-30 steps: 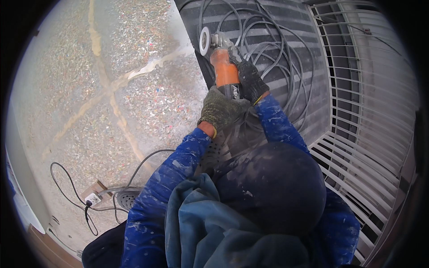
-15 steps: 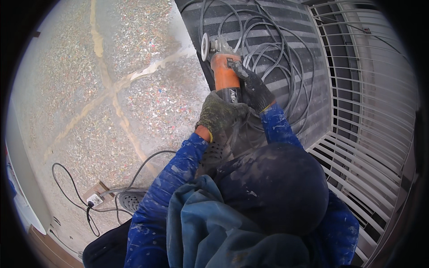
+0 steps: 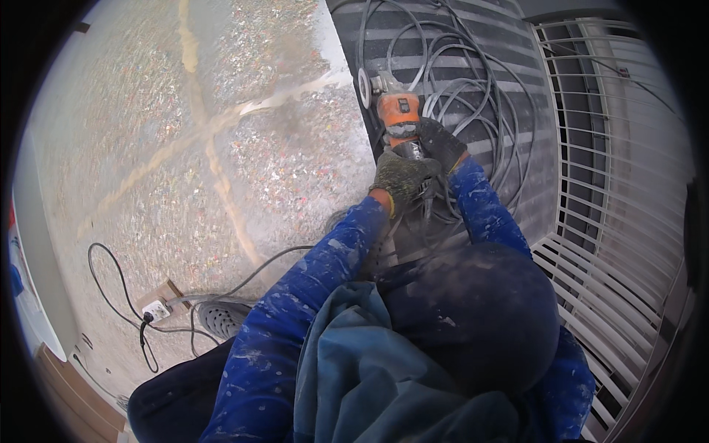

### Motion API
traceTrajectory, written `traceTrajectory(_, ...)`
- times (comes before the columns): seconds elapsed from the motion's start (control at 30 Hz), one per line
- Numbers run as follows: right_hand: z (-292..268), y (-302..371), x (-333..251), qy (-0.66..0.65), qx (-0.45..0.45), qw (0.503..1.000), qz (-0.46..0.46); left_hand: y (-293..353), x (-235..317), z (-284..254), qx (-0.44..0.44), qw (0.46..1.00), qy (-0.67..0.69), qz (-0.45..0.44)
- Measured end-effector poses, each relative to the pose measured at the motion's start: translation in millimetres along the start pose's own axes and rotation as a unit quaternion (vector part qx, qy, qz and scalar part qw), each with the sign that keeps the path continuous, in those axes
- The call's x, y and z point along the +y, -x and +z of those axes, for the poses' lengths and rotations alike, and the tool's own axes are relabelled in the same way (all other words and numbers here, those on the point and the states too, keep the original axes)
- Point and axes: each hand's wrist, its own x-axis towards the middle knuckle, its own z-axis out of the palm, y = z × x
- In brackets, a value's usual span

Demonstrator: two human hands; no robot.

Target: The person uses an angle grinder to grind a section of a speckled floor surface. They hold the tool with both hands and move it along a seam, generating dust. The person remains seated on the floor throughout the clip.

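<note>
An orange angle grinder, dusted white, is held out in front of me with its disc at the far left end, beside the edge of the speckled floor. My left hand, in a dusty knit glove, is closed round the dark rear of the body. Further up the body, my right hand, in a dark glove, grips the right side of the grinder. Whether the disc touches the floor edge I cannot tell.
Coiled grey cable lies on the dark striped surface beyond my right hand. White railing bars stand along the right. On the speckled floor at left are tan filler lines, a power socket with leads, and my shoe.
The grinder, with both hands on it, has turned so more of its top faces me. The whole view has shifted slightly, and my right hand sits lower along the body.
</note>
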Motion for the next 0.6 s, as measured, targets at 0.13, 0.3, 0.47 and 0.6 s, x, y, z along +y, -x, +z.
traceTrajectory(0.13, 2, 0, 20, 0.011, -0.011, 0.999, -0.033, -6, -4, 11, 0.037, 0.997, 0.064, -0.002)
traceTrajectory(0.3, -4, -3, 30, -0.038, -0.072, 0.997, -0.012, -11, -5, 16, 0.043, 0.994, 0.1, -0.014)
traceTrajectory(0.47, -1, -1, 31, 0.011, -0.031, 0.998, -0.057, -9, -3, 18, 0.053, 0.997, 0.063, -0.004)
traceTrajectory(0.6, 1, -5, 35, -0.061, -0.06, 0.996, -0.021, -5, 5, 17, 0.078, 0.996, 0.037, -0.002)
